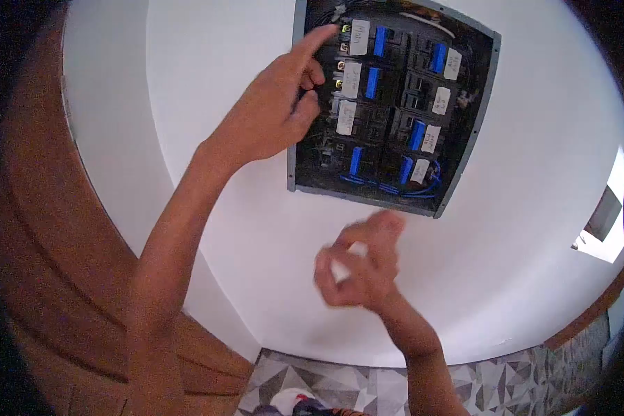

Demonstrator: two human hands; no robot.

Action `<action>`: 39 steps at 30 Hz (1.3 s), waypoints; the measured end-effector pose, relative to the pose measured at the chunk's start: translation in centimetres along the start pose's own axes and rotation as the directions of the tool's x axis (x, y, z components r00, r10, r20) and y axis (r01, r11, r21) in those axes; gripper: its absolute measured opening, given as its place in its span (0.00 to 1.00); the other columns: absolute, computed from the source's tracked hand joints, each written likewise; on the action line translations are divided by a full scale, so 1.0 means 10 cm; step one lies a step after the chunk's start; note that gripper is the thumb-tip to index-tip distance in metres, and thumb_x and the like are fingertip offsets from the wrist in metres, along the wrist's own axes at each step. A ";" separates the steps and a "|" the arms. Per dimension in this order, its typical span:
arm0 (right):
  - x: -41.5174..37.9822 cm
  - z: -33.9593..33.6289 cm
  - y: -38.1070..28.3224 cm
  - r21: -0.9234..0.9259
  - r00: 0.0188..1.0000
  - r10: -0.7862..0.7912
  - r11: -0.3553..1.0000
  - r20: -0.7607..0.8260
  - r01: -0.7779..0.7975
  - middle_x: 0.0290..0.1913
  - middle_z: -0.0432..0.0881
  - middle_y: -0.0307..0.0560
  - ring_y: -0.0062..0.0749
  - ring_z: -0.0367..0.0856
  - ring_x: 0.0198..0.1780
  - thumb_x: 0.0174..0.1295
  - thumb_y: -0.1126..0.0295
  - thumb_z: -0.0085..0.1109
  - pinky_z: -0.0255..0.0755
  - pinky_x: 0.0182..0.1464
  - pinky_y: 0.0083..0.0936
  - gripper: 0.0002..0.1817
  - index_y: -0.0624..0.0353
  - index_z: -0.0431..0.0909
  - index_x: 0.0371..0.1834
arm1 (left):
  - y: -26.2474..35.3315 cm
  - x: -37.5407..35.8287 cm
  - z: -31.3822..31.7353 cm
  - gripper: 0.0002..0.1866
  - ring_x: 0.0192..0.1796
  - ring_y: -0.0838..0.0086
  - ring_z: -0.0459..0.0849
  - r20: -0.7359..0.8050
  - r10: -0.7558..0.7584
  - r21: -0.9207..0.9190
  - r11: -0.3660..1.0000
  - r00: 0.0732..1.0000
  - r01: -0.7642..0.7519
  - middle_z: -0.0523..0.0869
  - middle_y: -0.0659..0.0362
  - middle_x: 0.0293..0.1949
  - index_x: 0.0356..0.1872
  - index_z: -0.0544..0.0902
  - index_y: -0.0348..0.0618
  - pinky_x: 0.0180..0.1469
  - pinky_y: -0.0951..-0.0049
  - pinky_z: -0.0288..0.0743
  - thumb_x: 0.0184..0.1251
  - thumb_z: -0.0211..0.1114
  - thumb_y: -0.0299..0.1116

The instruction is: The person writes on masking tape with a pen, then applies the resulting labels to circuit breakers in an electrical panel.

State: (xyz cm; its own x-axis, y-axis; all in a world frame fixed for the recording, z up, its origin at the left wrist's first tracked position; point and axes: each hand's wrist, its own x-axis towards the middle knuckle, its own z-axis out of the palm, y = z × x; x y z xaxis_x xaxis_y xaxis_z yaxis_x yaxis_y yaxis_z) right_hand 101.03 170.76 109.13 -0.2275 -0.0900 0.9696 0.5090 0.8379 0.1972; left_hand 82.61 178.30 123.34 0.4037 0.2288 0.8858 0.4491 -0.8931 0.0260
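An open breaker panel (295, 163) with a grey metal frame is set in the white wall. Inside are black breakers, several with blue pieces on them, and handwritten white labels (359, 37). My left hand (274, 104) reaches to the panel's upper left, index finger stretched to a brass-coloured terminal (346, 29) beside the top label, the other fingers curled and nothing seen in them. Below the panel, away from it, my right hand (364, 263) is raised and blurred by motion. Its fingers are bent, and whether they hold anything is unclear.
Blue wires (388, 188) run along the panel's bottom. Brown wooden boards (62, 277) stand at the left. Patterned grey floor tiles (492, 388) and a shoe (288, 400) show at the bottom. A bright opening (607, 222) is at the right.
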 end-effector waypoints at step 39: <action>-5.49 -1.78 -8.98 0.936 -0.177 -0.980 -0.028 -0.095 -0.351 0.37 0.85 0.60 0.53 0.85 0.41 0.56 0.61 0.61 0.79 0.43 0.46 0.14 0.59 0.84 0.39 | 6.68 -11.46 0.21 0.12 0.38 0.72 0.86 -0.453 -0.891 -0.417 0.172 -0.040 0.892 0.87 0.57 0.38 0.50 0.82 0.39 0.39 0.73 0.79 0.68 0.65 0.31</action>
State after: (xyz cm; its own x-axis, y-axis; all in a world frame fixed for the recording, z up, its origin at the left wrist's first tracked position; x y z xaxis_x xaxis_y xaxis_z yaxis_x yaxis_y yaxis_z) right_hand 82.64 90.88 40.75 -0.3792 -0.8563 -0.3506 -0.7116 0.5121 -0.4811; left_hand 68.02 93.28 22.61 -0.7771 0.6110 0.1510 0.1049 -0.1108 0.9883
